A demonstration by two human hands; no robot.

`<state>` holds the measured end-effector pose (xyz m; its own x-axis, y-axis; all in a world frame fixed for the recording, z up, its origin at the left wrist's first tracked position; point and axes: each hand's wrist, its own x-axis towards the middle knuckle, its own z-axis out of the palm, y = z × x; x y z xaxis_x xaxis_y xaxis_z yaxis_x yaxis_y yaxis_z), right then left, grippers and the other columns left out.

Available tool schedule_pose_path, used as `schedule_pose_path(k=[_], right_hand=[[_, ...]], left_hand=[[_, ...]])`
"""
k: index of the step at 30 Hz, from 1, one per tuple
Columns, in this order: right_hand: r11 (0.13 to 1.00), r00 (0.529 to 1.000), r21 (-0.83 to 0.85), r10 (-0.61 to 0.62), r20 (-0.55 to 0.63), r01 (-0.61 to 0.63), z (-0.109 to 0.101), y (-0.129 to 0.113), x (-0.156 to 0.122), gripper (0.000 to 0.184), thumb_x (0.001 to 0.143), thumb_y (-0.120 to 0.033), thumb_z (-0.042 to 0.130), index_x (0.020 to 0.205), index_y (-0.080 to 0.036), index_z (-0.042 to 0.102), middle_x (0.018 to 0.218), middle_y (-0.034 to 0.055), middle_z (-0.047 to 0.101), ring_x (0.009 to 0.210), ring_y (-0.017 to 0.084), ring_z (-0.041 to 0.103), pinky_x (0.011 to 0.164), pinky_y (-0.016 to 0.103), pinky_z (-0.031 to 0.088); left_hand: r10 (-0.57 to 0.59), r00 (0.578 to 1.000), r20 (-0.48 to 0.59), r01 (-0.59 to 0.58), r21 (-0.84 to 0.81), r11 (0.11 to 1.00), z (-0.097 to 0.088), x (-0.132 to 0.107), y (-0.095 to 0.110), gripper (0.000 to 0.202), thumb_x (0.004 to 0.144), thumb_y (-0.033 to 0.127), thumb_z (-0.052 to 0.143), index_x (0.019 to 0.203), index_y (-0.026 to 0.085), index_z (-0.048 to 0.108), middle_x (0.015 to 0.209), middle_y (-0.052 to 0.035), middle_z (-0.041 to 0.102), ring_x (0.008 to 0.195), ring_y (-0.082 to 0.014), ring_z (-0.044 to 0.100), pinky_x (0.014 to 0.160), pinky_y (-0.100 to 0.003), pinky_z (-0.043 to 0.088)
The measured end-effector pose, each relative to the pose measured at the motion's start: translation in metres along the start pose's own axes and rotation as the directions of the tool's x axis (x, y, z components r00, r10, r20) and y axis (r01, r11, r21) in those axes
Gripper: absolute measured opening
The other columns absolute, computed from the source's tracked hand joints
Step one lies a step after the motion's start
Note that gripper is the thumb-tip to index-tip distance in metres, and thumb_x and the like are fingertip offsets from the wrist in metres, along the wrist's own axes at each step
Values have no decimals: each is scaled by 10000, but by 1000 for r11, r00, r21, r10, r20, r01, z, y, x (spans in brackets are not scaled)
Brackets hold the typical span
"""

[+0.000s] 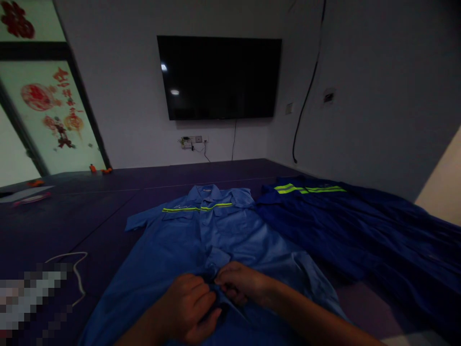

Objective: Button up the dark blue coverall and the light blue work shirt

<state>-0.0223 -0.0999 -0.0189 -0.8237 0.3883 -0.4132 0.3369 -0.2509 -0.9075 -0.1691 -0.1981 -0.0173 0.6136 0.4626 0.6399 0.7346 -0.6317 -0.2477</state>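
Note:
A light blue short-sleeved work shirt [237, 230] lies spread out, collar away from me, with a yellow-green stripe across its chest. At its lower front, my left hand [189, 305] is closed with curled fingers at the edge of the front opening. My right hand [243, 283] pinches the shirt's front edge just beside it, the fingertips of both hands almost meeting. The cloth is lifted and creased between them. Whether a button sits under the fingertips is hidden. Beyond the hands, the upper front placket looks closed.
A dark blue garment [324, 226] with wide yellow-green stripes lies to the right, against the shirt. On the left are a white cord [77, 269] and a pixelated object [32, 293]. A television [221, 77] hangs on the far wall above the purple surface [118, 197].

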Motion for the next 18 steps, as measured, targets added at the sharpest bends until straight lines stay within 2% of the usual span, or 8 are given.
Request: schedule_pose_path(k=[6,10,13,16,18], right_hand=[[1000,1000,19,-5,25,4,0,0,-1,169,696,-243,430,548,-173,391,350,-98,289,267,28,222,299,157,112],[1000,1000,22,1,7,-1,1,-2,-3,165,689,-245,439,547,-169,401,358,-94,307,272,26,231,302,155,121],[1000,1000,16,-4,7,4,0,-3,-4,164,690,-241,438,548,-168,402,361,-91,315,279,27,241,305,153,123],[999,998,-16,-43,36,44,2,-4,-5,173,689,-219,427,528,-170,390,358,-85,320,284,31,242,304,162,125],[996,998,-68,-57,34,59,5,-4,-10,183,685,-198,430,509,-166,397,359,-81,328,291,32,247,305,165,142]], left_hand=[[-44,998,-44,45,8,999,-1,0,-3,189,784,236,419,624,170,496,482,8,463,443,-96,391,431,-257,229],[-29,999,-36,31,60,998,-1,-2,-6,319,804,419,412,620,167,479,497,3,467,464,-100,412,447,-254,250],[20,998,67,-29,139,990,-3,-1,-5,394,792,508,391,588,174,432,508,4,470,462,-103,415,443,-253,264],[25,974,225,-83,252,964,-5,0,3,289,795,386,446,598,176,418,524,6,488,463,-108,430,440,-251,287],[17,962,273,-104,310,945,-7,-4,11,210,780,277,472,602,177,420,522,7,498,459,-112,440,428,-248,294]])
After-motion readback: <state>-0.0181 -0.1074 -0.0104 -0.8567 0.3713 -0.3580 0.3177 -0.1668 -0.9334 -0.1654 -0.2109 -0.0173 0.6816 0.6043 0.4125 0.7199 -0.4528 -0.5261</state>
